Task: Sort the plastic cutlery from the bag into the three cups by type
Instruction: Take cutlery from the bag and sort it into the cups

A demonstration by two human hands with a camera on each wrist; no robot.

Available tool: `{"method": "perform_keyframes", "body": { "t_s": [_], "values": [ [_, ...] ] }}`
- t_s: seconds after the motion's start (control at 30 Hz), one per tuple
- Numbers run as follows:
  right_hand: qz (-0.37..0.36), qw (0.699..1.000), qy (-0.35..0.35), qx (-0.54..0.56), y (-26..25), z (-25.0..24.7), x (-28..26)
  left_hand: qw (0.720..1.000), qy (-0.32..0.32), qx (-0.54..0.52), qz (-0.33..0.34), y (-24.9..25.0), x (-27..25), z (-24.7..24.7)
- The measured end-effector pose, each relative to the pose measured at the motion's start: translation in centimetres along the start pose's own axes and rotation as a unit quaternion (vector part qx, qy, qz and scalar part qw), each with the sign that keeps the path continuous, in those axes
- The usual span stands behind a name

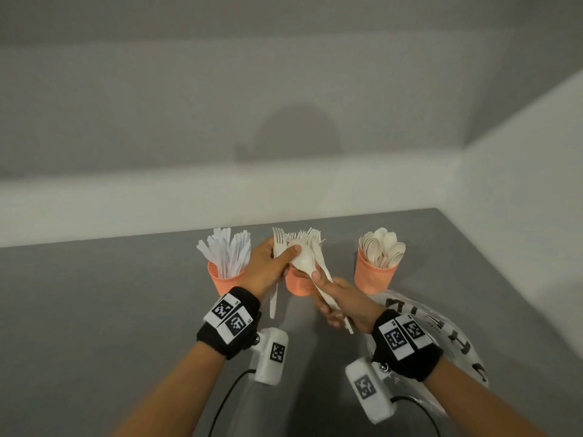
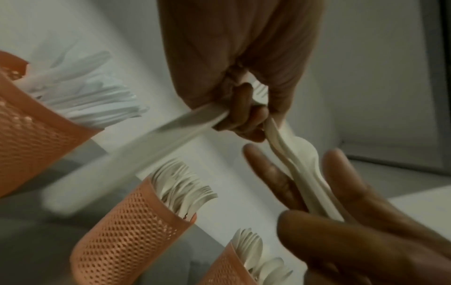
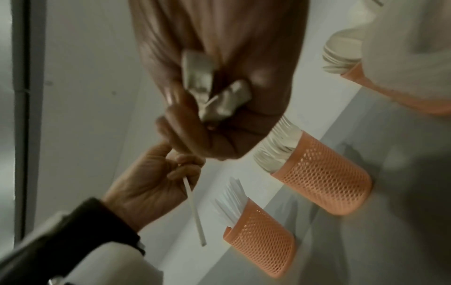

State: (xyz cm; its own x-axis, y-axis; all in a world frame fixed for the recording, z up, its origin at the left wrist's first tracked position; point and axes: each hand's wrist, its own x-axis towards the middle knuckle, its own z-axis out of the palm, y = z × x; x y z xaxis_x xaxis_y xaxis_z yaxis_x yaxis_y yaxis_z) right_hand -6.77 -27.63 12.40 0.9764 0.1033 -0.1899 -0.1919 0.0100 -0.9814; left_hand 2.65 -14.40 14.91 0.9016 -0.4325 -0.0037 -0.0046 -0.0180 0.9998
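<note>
fork (image 1: 279, 247) in left fingers (image 1: 285, 254), spoon (image 1: 303, 259) in right

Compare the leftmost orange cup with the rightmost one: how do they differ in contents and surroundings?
The left cup holds flat, straight white knives fanned upward; the right cup holds cream spoons with rounded bowls up. The left cup is partly hidden behind the left hand, which grips a fork; the right cup stands unobstructed, with the printed plastic bag just in front of it. Both are orange mesh-textured cups, upright on the grey table, well filled.
</note>
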Motion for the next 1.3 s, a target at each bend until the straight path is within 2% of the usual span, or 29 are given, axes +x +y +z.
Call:
{"method": "perform_keyframes", "body": {
  "t_s": [0.07,0.13,0.3,0.4,0.47,0.57,0.73,0.83,0.9,0.97,1.07,1.17,1.3],
  "values": [
    [-0.027,0.994,0.048,-0.093,0.1,0.0,0.0,0.997,0.049,0.064,0.012,-0.2,0.3,0.6],
    [-0.058,0.978,0.080,-0.186,0.3,0.0,-0.1,0.994,0.067,0.084,0.010,-0.4,0.4,1.2],
    [-0.106,0.957,0.075,-0.259,-0.3,-0.2,-0.6,0.999,-0.028,0.035,0.010,0.7,-0.5,3.0],
    [-0.084,0.960,0.067,-0.259,-1.0,-0.8,-0.6,0.995,-0.047,0.081,0.045,1.1,-0.6,4.0],
    [-0.063,0.967,0.073,-0.236,-1.4,-1.3,-0.7,0.990,-0.022,0.120,0.067,0.9,0.0,4.4],
    [-0.081,0.983,0.050,-0.155,-2.4,-2.3,-0.7,0.986,0.011,0.143,0.085,0.9,1.0,5.1],
    [-0.054,0.994,0.069,-0.071,-4.1,-4.3,-0.8,0.977,-0.026,0.184,0.107,2.2,1.6,6.5],
    [-0.042,0.993,0.101,-0.038,-4.6,-5.9,-1.0,0.987,-0.049,0.128,0.080,3.3,2.5,6.4],
    [-0.040,0.986,0.160,-0.031,-4.9,-7.5,-1.1,0.997,-0.052,0.044,0.031,4.0,3.0,5.8],
    [-0.062,0.971,0.229,-0.038,-5.3,-9.3,-1.2,1.000,-0.016,0.001,0.011,4.4,3.4,4.6],
    [-0.113,0.941,0.315,-0.050,-6.1,-11.1,-1.4,0.993,0.073,0.006,0.097,4.2,4.6,3.2],
    [-0.141,0.921,0.360,-0.055,-6.4,-12.3,-1.1,0.969,0.139,0.072,0.192,3.5,5.8,2.2],
    [-0.117,0.920,0.367,-0.076,-5.3,-12.7,-0.5,0.944,0.149,0.143,0.259,1.8,6.4,1.3]
  ]
}}
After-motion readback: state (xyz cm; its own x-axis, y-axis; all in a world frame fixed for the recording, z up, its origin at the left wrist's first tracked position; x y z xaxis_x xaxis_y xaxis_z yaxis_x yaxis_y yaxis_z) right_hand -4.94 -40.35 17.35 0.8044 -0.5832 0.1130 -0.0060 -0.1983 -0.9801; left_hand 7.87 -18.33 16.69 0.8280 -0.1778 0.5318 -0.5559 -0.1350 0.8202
